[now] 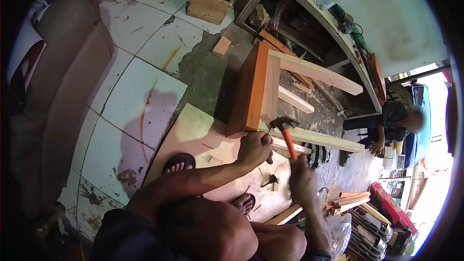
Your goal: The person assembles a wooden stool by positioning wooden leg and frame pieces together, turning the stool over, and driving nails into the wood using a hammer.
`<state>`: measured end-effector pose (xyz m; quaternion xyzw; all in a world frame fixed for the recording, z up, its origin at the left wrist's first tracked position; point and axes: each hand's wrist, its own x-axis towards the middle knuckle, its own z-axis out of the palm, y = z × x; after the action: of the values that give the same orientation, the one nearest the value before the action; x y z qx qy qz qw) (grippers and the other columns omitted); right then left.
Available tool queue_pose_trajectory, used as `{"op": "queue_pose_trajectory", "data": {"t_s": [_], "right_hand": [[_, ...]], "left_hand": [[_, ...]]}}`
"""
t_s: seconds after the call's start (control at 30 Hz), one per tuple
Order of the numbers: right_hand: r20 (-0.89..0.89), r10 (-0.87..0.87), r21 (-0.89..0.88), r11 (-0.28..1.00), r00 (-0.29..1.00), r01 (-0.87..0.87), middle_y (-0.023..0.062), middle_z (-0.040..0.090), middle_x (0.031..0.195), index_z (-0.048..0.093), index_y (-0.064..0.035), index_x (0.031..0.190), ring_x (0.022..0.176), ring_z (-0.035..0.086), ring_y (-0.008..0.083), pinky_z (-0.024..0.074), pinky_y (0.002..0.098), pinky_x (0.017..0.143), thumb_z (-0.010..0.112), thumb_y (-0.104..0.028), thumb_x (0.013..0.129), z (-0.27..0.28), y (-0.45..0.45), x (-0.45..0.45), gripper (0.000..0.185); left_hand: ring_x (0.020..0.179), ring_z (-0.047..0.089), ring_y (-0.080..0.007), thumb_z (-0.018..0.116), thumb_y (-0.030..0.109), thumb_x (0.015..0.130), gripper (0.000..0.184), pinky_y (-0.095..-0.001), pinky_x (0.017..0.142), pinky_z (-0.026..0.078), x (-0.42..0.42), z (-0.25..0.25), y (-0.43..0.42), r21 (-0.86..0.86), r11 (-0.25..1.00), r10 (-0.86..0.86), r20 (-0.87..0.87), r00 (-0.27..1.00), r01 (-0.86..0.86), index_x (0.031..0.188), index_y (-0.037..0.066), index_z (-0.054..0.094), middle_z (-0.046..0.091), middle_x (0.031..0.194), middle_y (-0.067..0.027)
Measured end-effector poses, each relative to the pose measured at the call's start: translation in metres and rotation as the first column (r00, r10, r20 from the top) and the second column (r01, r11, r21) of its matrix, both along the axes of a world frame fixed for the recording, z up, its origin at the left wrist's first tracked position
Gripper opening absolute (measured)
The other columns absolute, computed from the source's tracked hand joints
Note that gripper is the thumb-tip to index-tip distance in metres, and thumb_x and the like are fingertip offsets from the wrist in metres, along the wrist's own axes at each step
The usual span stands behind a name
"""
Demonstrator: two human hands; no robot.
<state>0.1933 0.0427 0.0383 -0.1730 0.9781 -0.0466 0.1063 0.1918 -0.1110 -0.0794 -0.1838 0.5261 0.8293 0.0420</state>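
My left hand is closed at the near corner of a wooden table frame, pinching what looks like a thin nail against it. The frame has reddish-brown boards and lies with its pale legs pointing right. My right hand is wrapped round the orange handle of a hammer. The dark hammer head is just above and right of my left fingers, close to the nail. Whether it touches the nail I cannot tell.
A second hammer-like tool lies on the board under my feet. A wooden box stands at the back, beside an open cabinet. Another person sits at the right. Wood strips are piled below; a sofa lines the left.
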Motion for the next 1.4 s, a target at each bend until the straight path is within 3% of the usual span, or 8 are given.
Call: {"op": "queue_pose_trajectory", "data": {"t_s": [0.13,0.27,0.47,0.7,0.8,1.0,1.17,1.4], "right_hand": [[-0.264,-0.03,-0.513,0.851,0.964,-0.114,0.011,0.067,0.074,0.066,-0.0001,0.088,0.069,0.068,0.0215,0.0525,0.0414,0.062,0.051,-0.014,0.1,0.041,0.061,0.002,0.024],[-0.231,0.248,0.095,0.968,0.941,-0.232,0.0215,0.063,0.07,0.054,-0.0018,0.083,0.067,0.067,0.0336,0.0471,0.0448,0.056,0.058,-0.018,0.1,-0.018,0.072,0.009,0.024],[-0.044,-0.306,-0.554,0.8,0.951,0.232,0.009,0.049,0.054,0.053,-0.0004,0.09,0.045,0.051,0.0201,0.0363,0.0376,0.045,0.039,-0.027,0.108,-0.002,0.005,0.027,0.035],[-0.051,-0.108,-0.018,0.994,0.993,0.107,0.0277,0.06,0.063,0.053,-0.0015,0.089,0.056,0.061,0.048,0.0451,0.0559,0.051,0.053,-0.022,0.103,-0.02,0.012,0.009,0.024],[-0.059,-0.086,-0.283,0.957,0.995,0.066,0.0072,0.056,0.062,0.057,-0.0026,0.089,0.046,0.054,0.0221,0.0435,0.038,0.044,0.044,-0.022,0.106,0.058,0.021,0.008,0.029],[-0.012,-0.033,0.106,0.994,0.999,0.034,0.0182,0.065,0.07,0.056,-0.0019,0.089,0.053,0.059,0.0333,0.0449,0.0465,0.052,0.053,-0.011,0.101,-0.038,0.048,0.021,0.015],[0.188,-0.345,-0.583,0.714,0.919,0.387,0.005,0.05,0.056,0.052,-0.0016,0.087,0.047,0.047,0.0145,0.0357,0.0329,0.046,0.043,-0.037,0.108,-0.023,0.034,0.053,0.042],[0.198,-0.401,-0.651,0.629,0.895,0.426,-0.0004,0.049,0.059,0.055,-0.0022,0.089,0.052,0.044,0.0074,0.0361,0.0283,0.049,0.043,-0.046,0.107,-0.047,0.049,0.081,0.049]], "left_hand": [[0.05,0.068,-0.0202,0.047,0.014,0.105,0.028,-0.0314,0.048,0.055,-0.002,0.001,0.002,0.039,0.999,-0.005,0.043,0.999,0.004,0.091,-0.005,0.061,0.065,0.062,-0.0112],[0.05,0.069,-0.0187,0.048,0.011,0.102,0.025,-0.0319,0.047,0.055,0.0,-0.011,0.012,-0.075,0.995,0.067,-0.022,0.997,-0.069,0.088,-0.005,0.062,0.067,0.063,-0.0125],[0.049,0.068,-0.019,0.049,0.013,0.103,0.026,-0.031,0.047,0.055,0.003,0.003,0.01,0.023,0.999,0.036,-0.01,0.999,-0.036,0.087,-0.005,0.061,0.065,0.06,-0.0118],[0.046,0.065,-0.0178,0.048,0.012,0.103,0.027,-0.0302,0.042,0.052,0.0,0.003,0.01,0.009,1.0,0.02,-0.01,1.0,-0.02,0.089,-0.006,0.062,0.064,0.06,-0.012],[0.046,0.064,-0.0178,0.048,0.013,0.104,0.027,-0.0304,0.042,0.052,-0.001,0.008,0.008,0.033,0.999,0.023,0.008,1.0,-0.023,0.088,-0.006,0.061,0.064,0.06,-0.0126],[0.048,0.066,-0.0189,0.049,0.012,0.103,0.025,-0.0332,0.042,0.055,-0.006,-0.044,0.033,-0.287,0.951,0.09,-0.104,0.991,-0.117,0.086,-0.003,0.061,0.063,0.059,-0.0111],[0.049,0.066,-0.0196,0.044,0.016,0.106,0.029,-0.0313,0.046,0.055,0.009,0.006,0.013,0.001,0.999,-0.05,0.027,0.998,0.05,0.092,-0.005,0.058,0.064,0.065,-0.0133],[0.052,0.065,-0.0195,0.045,0.022,0.108,0.03,-0.0287,0.051,0.055,0.018,0.018,0.003,0.193,0.968,-0.156,-0.044,0.987,0.161,0.099,-0.005,0.057,0.064,0.069,-0.0133]]}}
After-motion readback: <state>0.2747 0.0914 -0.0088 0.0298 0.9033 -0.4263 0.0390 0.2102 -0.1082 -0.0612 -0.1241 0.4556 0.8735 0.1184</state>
